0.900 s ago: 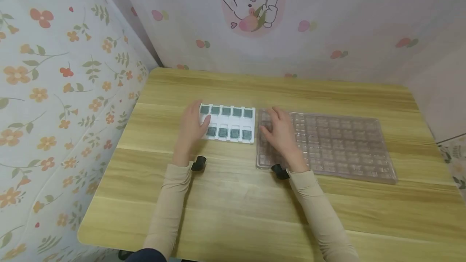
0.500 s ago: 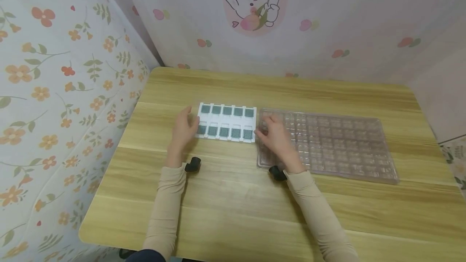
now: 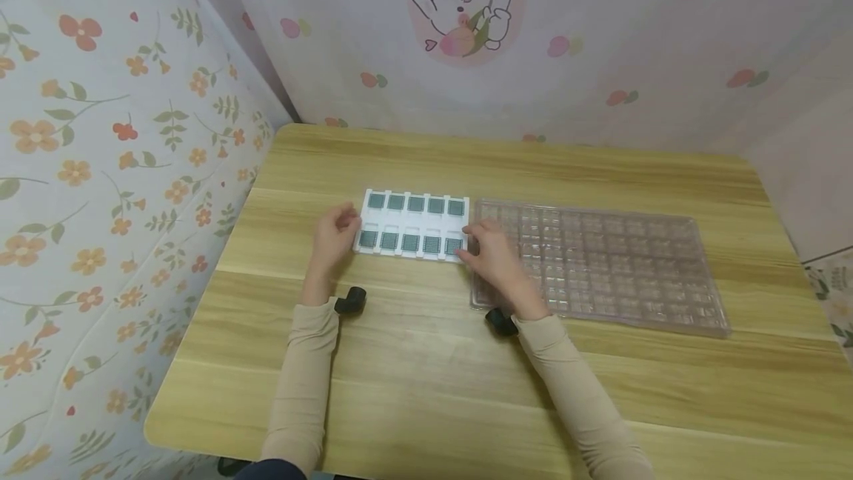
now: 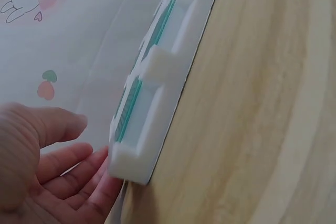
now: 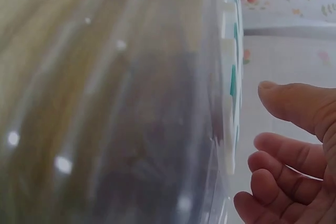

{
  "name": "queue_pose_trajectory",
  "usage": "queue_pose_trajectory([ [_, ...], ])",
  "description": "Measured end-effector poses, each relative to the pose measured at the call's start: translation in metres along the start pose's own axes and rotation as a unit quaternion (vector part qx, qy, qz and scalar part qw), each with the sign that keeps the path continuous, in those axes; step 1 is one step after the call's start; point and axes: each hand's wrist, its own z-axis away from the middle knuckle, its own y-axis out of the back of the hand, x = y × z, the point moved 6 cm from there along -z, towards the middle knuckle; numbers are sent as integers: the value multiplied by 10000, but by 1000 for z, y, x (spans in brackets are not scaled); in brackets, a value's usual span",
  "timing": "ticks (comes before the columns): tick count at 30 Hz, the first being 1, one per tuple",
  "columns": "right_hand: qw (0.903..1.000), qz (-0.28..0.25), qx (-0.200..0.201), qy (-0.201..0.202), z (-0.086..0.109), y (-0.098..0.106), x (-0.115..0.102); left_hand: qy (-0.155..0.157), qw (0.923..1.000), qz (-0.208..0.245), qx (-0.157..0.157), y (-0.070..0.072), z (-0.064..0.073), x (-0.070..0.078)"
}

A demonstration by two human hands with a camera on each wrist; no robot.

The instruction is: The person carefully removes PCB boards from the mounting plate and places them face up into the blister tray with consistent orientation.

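Observation:
A white tray [image 3: 413, 224] lies on the table, holding two rows of thin dark-green square pieces [image 3: 409, 243] with a fine grid pattern. My left hand [image 3: 333, 237] is at the tray's left end. In the left wrist view, its fingertips meet the end wall of the white tray [image 4: 130, 164], while the thumb [image 4: 60, 124] stays apart from it. At the opposite end, my right hand [image 3: 496, 259] has its thumb and fingers loosely bent by the tray's corner. The right wrist view shows the right thumb [image 5: 294, 103] and fingers spread beside the tray edge [image 5: 229, 135], gripping nothing.
A clear plastic tray [image 3: 620, 265] with many small compartments lies right beside the white tray, partly under my right hand. Both rest on a wood-grain table [image 3: 426, 384]. Patterned curtains [image 3: 600, 43] hang behind and to the left. Black wrist-worn devices [image 3: 351, 301] sit at both wrists.
My left hand has drawn back from over the tray to its left end, its fingers bending in. My right hand has moved left from the clear tray to the white tray's right end.

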Motion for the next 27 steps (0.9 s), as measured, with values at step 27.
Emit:
queue_pose_trajectory([
  [27, 9993, 250, -260, -44, -5, -17, -2, -22, 9994, -338, 36, -7, -13, -5],
])
